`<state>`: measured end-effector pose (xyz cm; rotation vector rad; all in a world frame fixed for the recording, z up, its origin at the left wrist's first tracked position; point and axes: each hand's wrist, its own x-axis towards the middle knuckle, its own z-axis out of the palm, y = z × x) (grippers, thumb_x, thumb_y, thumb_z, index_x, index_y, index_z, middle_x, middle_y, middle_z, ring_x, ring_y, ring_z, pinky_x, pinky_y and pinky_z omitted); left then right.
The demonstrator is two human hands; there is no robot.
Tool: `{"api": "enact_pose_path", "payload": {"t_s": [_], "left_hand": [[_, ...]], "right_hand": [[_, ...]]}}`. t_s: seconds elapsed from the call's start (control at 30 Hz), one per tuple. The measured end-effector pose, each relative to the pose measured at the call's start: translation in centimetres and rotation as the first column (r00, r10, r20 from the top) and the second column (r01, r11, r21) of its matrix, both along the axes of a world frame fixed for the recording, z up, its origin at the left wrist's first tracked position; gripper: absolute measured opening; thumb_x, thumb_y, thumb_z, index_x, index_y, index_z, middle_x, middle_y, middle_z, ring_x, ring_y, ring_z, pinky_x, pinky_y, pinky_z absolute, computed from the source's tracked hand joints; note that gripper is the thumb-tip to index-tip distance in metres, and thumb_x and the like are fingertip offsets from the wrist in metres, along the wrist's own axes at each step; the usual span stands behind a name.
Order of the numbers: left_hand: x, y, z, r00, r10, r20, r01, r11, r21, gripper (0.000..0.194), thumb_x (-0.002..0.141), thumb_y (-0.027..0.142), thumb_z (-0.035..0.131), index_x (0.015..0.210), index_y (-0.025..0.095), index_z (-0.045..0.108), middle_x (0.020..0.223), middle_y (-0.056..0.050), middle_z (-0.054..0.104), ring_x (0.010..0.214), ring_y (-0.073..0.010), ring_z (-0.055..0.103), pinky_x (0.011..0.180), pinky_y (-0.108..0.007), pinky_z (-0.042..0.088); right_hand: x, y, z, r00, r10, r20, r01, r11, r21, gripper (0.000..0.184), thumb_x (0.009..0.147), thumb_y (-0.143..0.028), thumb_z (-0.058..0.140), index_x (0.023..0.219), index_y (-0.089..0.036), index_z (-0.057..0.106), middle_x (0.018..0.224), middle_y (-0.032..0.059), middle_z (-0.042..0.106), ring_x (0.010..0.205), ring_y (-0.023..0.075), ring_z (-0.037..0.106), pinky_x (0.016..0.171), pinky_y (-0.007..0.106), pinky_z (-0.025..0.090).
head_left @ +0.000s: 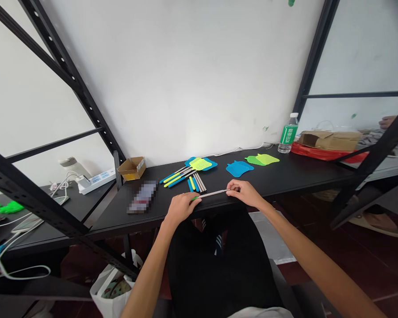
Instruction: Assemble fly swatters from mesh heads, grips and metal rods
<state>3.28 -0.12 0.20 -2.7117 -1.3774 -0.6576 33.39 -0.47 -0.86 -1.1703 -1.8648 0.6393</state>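
Note:
Between my two hands, level above the front of the black table, is a thin silvery fly swatter rod (214, 193) with a bit of green at its left end. My left hand (181, 206) is closed around that green end. The fingertips of my right hand (242, 191) pinch the rod's other end. Just beyond lie several loose metal tubes (200, 182) and short blue and yellow handles (192, 183). Behind these, assembled fly swatters (199, 164) rest in a pile. A blue swatter head (239, 168) and green and yellow swatter heads (267, 159) lie flat to the right.
On the table's left side are a small open cardboard box (132, 168) and a blurred-out flat item (143, 197). A water bottle (288, 133) stands at the back right beside a black shelf post (313, 62). Another post (69, 66) rises at left, near a power strip (97, 180).

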Motion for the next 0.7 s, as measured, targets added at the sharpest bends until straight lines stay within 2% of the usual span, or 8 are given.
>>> {"api": "enact_pose_path", "payload": {"t_s": [0.43, 0.7], "left_hand": [[-0.01, 0.02, 0.01, 1.000, -0.005, 0.011, 0.005, 1.000, 0.003, 0.045, 0.102, 0.051, 0.034, 0.109, 0.027, 0.071, 0.114, -0.002, 0.074, 0.105, -0.0221, 0.067, 0.082, -0.027, 0.048], [0.00, -0.10, 0.11, 1.000, -0.006, 0.019, 0.006, 1.000, -0.005, 0.045, 0.101, 0.051, 0.035, 0.111, 0.028, 0.072, 0.114, -0.003, 0.074, 0.105, -0.0222, 0.067, 0.083, -0.028, 0.048]], "right_hand": [[-0.08, -0.48, 0.43, 1.000, 0.008, 0.017, -0.008, 1.000, 0.004, 0.019, 0.085, -0.039, 0.062, 0.079, -0.022, 0.070, 0.077, 0.0021, 0.073, 0.071, 0.0190, 0.063, 0.065, 0.029, 0.043], [-0.07, -0.38, 0.47, 0.993, -0.031, 0.116, 0.026, 0.999, 0.046, 0.035, 0.090, -0.047, 0.054, 0.072, -0.022, 0.072, 0.072, 0.0022, 0.072, 0.064, 0.0180, 0.059, 0.061, 0.029, 0.038]]}}
